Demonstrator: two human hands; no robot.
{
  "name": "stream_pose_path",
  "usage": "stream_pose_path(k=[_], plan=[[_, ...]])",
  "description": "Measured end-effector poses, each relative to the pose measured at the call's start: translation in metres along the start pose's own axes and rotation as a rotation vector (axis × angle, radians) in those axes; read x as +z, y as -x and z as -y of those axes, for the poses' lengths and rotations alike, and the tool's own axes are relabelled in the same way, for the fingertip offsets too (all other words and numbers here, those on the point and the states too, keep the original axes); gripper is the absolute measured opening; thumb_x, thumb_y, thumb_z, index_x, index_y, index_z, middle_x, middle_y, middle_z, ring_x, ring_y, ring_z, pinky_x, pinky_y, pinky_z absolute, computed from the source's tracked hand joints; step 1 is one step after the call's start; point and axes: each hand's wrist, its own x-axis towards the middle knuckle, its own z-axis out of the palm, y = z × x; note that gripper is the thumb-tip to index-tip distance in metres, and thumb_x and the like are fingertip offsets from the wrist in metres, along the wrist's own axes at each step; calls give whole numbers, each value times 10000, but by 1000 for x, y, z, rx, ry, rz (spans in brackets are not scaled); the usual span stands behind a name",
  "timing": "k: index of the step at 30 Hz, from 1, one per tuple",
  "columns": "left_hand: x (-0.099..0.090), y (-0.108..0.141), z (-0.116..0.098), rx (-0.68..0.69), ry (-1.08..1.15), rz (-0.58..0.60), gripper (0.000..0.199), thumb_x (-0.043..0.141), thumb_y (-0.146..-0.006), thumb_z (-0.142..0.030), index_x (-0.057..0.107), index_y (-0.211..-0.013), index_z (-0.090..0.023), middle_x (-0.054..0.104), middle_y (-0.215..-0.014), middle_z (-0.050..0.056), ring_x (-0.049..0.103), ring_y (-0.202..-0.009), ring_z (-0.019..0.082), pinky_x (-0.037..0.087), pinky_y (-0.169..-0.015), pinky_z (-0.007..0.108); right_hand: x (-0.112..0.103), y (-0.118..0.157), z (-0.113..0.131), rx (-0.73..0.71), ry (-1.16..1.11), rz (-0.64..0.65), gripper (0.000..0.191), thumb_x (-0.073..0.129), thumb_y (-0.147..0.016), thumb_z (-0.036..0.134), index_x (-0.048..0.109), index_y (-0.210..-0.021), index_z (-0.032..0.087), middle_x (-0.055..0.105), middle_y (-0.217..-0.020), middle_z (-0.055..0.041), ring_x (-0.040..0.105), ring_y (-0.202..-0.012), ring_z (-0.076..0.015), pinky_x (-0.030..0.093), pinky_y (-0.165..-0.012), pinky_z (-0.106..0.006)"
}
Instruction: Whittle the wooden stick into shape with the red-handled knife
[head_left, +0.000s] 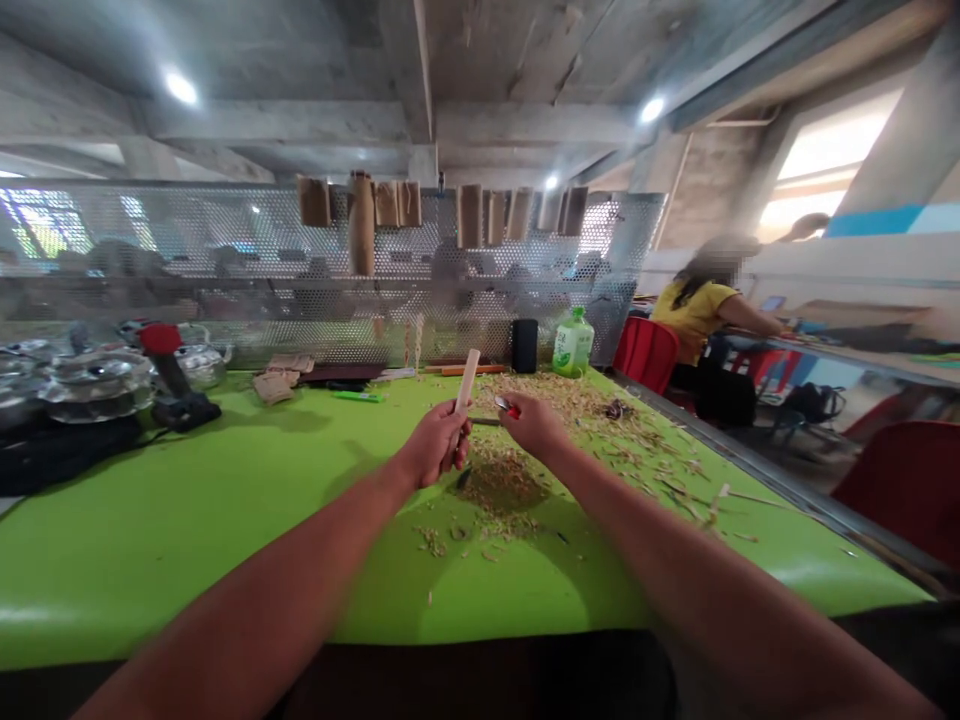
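A pale wooden strip (469, 378) stands nearly upright in my left hand (440, 440), whose fingers are wrapped round its lower part. To the right, my right hand (534, 425) is closed round a small red-handled tool (513, 410); its exact form is too small to tell. A thin dark bar (486, 421) spans the gap between the two hands. Below them a pile of wood shavings (506, 485) lies on the green table (270, 520).
More shavings (645, 450) cover the table's right side. A green bottle (573, 345) and a black box (524, 346) stand at the back. Metal pots (97, 385) and a red-topped device (169, 365) are at left. A person in yellow (694, 315) sits at right.
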Motion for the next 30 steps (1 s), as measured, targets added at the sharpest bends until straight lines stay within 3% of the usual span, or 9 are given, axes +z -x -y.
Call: stream_pose_path(k=[3, 11, 18, 25, 30], plan=[[11, 4, 2, -10, -52, -8, 238, 644, -824, -354, 488, -935, -213, 483, -709, -76, 341, -362, 16, 232, -300, 140, 2, 7, 16, -59, 146, 46, 267, 500, -860, 289, 727, -992, 242, 722, -854, -30, 582, -737, -168, 289, -602, -260], [20, 4, 10, -15, -99, -12, 169, 609, -825, -288, 469, -881, -213, 449, -671, -76, 363, -393, 31, 264, -329, 143, -1, 14, 25, -79, 363, 127, 271, 448, -942, 284, 715, -943, 232, 749, -872, -73, 630, -719, -172, 307, -610, -268], [25, 6, 10, -9, -195, -76, 117, 550, -850, -288, 455, -868, -223, 441, -602, -88, 373, -350, 50, 284, -321, 164, -5, 15, 29, -92, 409, 163, 292, 442, -961, 276, 729, -970, 218, 756, -915, -103, 676, -795, -199, 392, -674, -264], [34, 15, 9, 3, -186, -97, 156, 525, -885, -339, 409, -851, -241, 348, -595, -112, 246, -327, 33, 176, -303, 154, -4, 9, 25, -45, 399, 174, 293, 442, -952, 254, 732, -968, 215, 756, -922, -124, 691, -817, -216, 403, -658, -275], [42, 22, 7, -3, -182, -125, 129, 511, -896, -313, 409, -862, -242, 304, -573, -114, 237, -335, 39, 169, -321, 163, -4, 8, 23, -37, 408, 148, 291, 449, -949, 268, 733, -981, 215, 753, -934, -126, 689, -848, -221, 422, -703, -277]])
